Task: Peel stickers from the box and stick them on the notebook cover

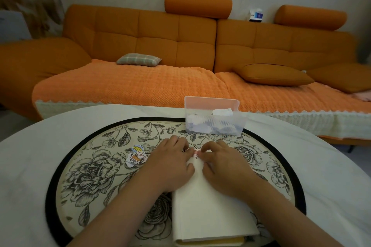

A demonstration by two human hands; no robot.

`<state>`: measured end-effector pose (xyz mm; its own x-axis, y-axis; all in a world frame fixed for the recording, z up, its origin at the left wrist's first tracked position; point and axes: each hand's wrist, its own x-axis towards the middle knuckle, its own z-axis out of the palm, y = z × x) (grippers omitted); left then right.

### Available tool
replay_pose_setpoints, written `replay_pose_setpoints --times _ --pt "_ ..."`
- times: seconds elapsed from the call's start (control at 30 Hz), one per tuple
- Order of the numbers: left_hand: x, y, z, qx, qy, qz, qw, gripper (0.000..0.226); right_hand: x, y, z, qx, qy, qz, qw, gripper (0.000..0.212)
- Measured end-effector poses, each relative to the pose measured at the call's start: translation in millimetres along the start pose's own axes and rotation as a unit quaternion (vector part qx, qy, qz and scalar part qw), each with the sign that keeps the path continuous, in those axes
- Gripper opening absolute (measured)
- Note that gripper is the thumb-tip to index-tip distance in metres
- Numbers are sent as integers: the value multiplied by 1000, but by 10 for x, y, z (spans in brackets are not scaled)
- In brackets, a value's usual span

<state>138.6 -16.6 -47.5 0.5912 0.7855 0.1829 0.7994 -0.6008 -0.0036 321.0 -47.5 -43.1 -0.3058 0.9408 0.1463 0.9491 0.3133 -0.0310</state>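
Observation:
A cream notebook (208, 206) lies closed on a round floral mat (90, 176). Both hands rest on its far end. A small pink sticker (195, 154) sits between the fingertips of my left hand (170, 162) and my right hand (222, 166), at the cover's far edge; whether it lies flat on the cover I cannot tell. A clear plastic box (214, 120) with an upright pink lid stands just beyond the hands, full of white sticker sheets. Two loose cartoon stickers (136, 155) lie on the mat left of my left hand.
The mat sits on a white round table (26, 166). Behind it runs a long orange sofa (140, 46) with a plaid cushion (138, 59) and orange pillows.

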Motion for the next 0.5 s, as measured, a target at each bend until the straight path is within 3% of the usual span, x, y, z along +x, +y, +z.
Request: replay_pose_setpoints --times 0.2,0.5 --pt "-71 47 -25 -2 21 7 1000 78 43 5 99 -5 1 17 1000 70" --pt "-119 -14 46 -62 -18 7 998 73 59 32 98 10 -7 10 1000 72"
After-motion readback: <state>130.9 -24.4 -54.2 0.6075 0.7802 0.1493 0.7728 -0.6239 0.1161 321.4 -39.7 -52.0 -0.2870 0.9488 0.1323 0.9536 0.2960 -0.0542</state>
